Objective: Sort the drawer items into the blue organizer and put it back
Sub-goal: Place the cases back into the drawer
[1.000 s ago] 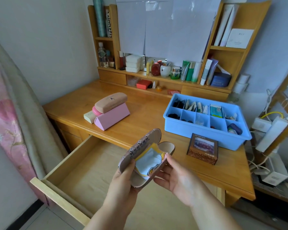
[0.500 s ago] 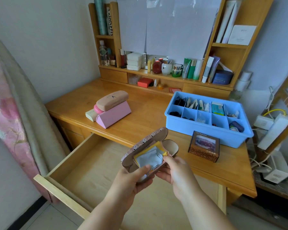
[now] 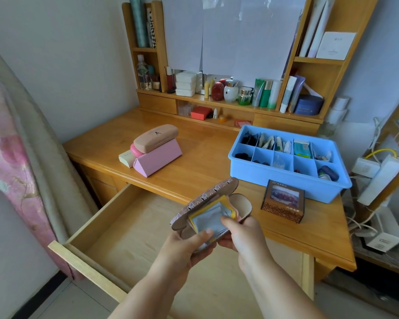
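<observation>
CHANGE: right hand (image 3: 242,236) has come onto the cloth (image 3: 211,218) | STEP: checking open glasses case (image 3: 207,210), left hand (image 3: 189,247) fingers gripping it, right pinching cloth | blue organizer (image 3: 286,178) on tabletop beyond fingers, drawer (image 3: 115,229) below | NEXT: likely close case, stow it.

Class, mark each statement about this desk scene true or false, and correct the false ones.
1. The drawer is open. True.
2. The blue organizer sits inside the drawer. False: it stands on the desk.
3. Both hands hold an open glasses case with a cloth inside. True: the left hand grips it from below and the right hand holds its right side.
4. The pink box has nothing on it. False: a tan case rests on it.
5. The small brown box lies in the organizer. False: it stands on the desk, in front of the organizer.
</observation>
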The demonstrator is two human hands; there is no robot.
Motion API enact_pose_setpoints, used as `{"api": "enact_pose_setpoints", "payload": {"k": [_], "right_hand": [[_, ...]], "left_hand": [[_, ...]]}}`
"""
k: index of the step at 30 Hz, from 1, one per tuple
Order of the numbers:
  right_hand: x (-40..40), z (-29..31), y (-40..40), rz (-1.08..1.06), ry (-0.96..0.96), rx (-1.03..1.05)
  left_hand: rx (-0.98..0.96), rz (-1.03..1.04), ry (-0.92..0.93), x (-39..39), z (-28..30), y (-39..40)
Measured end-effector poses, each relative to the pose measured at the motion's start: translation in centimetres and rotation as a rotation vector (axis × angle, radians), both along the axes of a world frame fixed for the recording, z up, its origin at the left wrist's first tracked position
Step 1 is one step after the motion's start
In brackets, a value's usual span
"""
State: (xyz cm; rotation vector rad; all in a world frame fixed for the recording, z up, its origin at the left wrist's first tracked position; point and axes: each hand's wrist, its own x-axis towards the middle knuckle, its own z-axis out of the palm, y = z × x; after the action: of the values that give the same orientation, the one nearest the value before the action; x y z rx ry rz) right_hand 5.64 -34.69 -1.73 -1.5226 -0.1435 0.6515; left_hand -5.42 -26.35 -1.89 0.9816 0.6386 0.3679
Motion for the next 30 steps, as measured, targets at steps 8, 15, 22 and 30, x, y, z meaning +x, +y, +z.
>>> {"api": "enact_pose_setpoints", "payload": {"k": [8,15,22,30], "right_hand": [[0.2,-0.2,0.1,-0.004,0.122,-0.026],[0.1,-0.5,-0.9,0.067,0.41,0.226],[-0.7,0.4,-0.7,0.011,0.693,0.63],[-0.5,0.0,-0.8,-0.033,0.709,0.442]], "left_hand": [[0.101,-0.03,0.067,0.1,-0.1,0.3],[0.249,-0.209,-0.058,-0.9,1.9,1.9],[0.308,-0.206,-0.07,0.3,2.4,-1.1],[0.625,-0.084,-0.018,0.4,1.6,-3.7]]}}
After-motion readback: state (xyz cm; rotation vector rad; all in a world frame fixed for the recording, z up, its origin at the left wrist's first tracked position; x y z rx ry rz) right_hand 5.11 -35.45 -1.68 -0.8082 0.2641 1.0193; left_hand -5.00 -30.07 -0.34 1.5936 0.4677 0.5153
